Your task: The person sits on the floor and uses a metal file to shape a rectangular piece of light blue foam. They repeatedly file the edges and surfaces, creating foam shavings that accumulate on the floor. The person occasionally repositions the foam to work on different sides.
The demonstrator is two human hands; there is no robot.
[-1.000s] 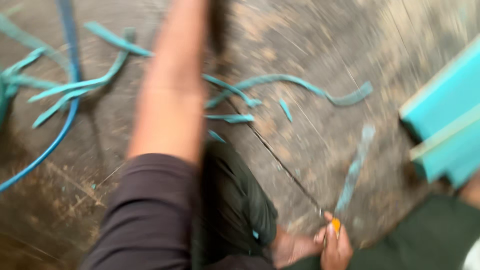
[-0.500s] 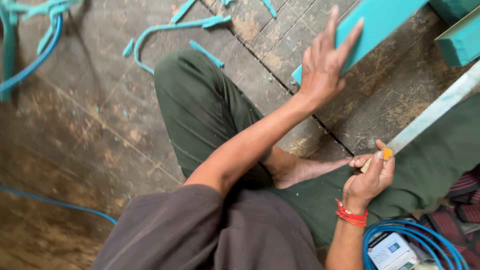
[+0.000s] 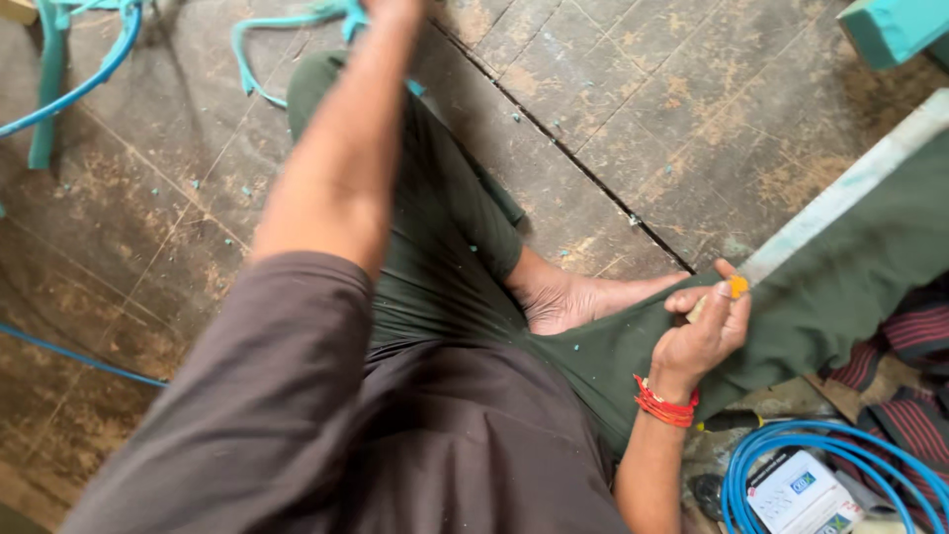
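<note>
I sit on a worn tiled floor (image 3: 613, 129) in dark green trousers (image 3: 435, 247). My left arm stretches to the top edge, where only the base of my left hand (image 3: 388, 8) shows, right by curled teal strips (image 3: 297, 22); its fingers are cut off by the frame. My right hand (image 3: 704, 331), with a red thread band on the wrist, rests on my right leg and pinches the orange-tipped end (image 3: 737, 287) of a long pale flat bar (image 3: 850, 183) that runs up to the right edge.
A teal block (image 3: 890, 25) sits at the top right. A blue hose (image 3: 94, 69) lies at the top left, a coiled blue hose (image 3: 781, 445) and a small white box (image 3: 796, 489) at the bottom right. My bare foot (image 3: 573, 297) is tucked in the middle, with striped cloth (image 3: 924, 331) on the right.
My left arm has swung from the teal board on the right over to the teal strips at the top. My right hand keeps its hold on the bar's orange end.
</note>
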